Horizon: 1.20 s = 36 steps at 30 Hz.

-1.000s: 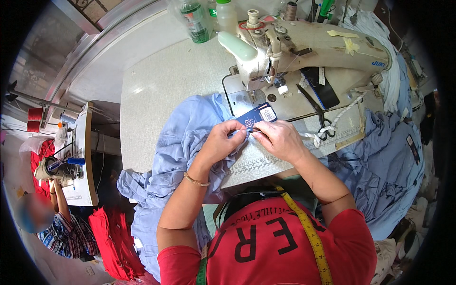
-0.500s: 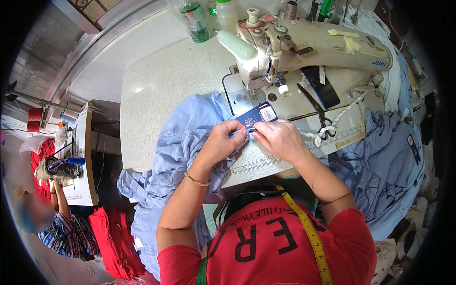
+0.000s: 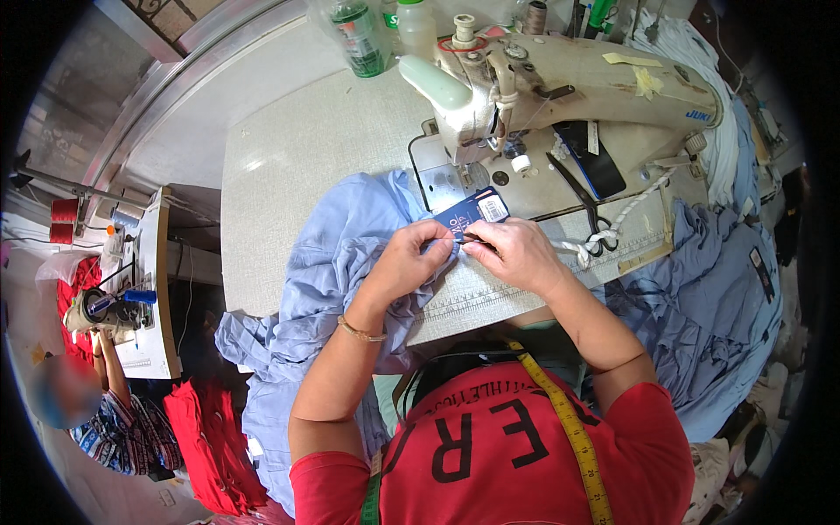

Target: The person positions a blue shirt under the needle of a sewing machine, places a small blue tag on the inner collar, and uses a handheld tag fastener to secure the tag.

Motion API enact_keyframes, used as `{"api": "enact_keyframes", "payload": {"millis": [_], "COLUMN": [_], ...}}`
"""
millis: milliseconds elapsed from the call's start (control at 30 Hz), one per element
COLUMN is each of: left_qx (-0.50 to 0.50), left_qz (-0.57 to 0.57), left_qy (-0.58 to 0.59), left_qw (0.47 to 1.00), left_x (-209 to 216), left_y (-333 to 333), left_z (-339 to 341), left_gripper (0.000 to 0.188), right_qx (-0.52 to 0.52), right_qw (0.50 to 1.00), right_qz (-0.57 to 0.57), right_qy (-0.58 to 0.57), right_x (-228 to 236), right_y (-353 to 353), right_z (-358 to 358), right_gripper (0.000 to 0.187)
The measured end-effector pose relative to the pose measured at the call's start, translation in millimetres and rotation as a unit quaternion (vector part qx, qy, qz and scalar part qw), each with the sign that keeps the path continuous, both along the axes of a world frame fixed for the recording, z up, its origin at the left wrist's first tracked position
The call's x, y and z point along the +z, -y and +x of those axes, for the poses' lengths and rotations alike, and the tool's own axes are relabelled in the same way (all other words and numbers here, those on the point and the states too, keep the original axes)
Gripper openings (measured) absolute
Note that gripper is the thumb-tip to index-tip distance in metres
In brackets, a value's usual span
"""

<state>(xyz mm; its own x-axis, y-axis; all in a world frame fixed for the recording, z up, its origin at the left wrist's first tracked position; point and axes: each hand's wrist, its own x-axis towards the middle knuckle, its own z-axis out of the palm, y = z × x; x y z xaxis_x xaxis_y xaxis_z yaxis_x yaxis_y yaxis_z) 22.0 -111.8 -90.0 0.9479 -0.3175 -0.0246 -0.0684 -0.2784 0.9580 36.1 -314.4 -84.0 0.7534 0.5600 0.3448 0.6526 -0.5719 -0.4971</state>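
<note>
A light blue garment (image 3: pixel 337 223) lies bunched on the sewing table, its folds hanging over the front edge. My left hand (image 3: pixel 411 262) is closed at its right side, thumb and forefinger pinching an edge of the cloth. My right hand (image 3: pixel 518 254) meets it fingertip to fingertip, pinched round something small and dark that I cannot make out. Just beyond both hands, a dark blue hang tag (image 3: pixel 459 216) with a white label rests flat against the garment, near the needle plate of the sewing machine (image 3: pixel 542 83).
Right of my hands lie black scissors (image 3: pixel 577 192), a white twisted cord (image 3: pixel 626 208) and a dark phone (image 3: pixel 595 162). More blue garments (image 3: pixel 700 306) are heaped at the right. Bottles (image 3: pixel 416 31) stand at the back. Another person (image 3: pixel 131 429) works at a machine on the left.
My right fingers have shifted slightly at the pinch, and the tag has tilted a little. My left hand stays nearly in place.
</note>
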Motion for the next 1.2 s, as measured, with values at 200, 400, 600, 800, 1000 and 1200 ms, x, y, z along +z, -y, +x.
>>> {"api": "enact_keyframes", "payload": {"millis": [200, 400, 600, 800, 1000, 1200], "left_qx": [0.003, 0.005, -0.005, -0.003, 0.001, 0.005], "left_qz": [0.009, 0.01, 0.005, -0.014, -0.014, -0.026], "left_qy": [-0.005, 0.032, 0.031, -0.033, -0.03, -0.068], "left_qw": [1.0, 0.999, 1.0, 0.999, 0.999, 0.997], "left_x": [2.7, -0.7, -1.7, 2.8, 4.2, 8.0], "left_y": [1.5, 2.0, 2.8, 2.0, 2.5, 2.1], "left_z": [-0.5, -0.1, -0.9, -2.2, -2.5, -3.1], "left_gripper": [0.009, 0.01, 0.009, 0.009, 0.01, 0.009], "right_qx": [-0.001, -0.003, -0.005, -0.002, -0.026, -0.024], "right_qw": [0.939, 0.915, 0.9, 0.882, 0.931, 0.998], "right_qz": [0.26, 0.286, 0.292, 0.332, 0.279, 0.057], "right_qy": [-0.226, -0.285, -0.323, -0.333, -0.234, 0.003], "right_x": [-2.2, 0.9, -5.3, -11.1, -4.4, 13.2], "right_y": [-4.9, -15.6, -20.4, -17.5, -15.2, -3.9], "right_z": [-2.0, -2.1, 0.6, 2.7, -3.8, -17.4], "right_gripper": [0.026, 0.03, 0.03, 0.027, 0.021, 0.017]}}
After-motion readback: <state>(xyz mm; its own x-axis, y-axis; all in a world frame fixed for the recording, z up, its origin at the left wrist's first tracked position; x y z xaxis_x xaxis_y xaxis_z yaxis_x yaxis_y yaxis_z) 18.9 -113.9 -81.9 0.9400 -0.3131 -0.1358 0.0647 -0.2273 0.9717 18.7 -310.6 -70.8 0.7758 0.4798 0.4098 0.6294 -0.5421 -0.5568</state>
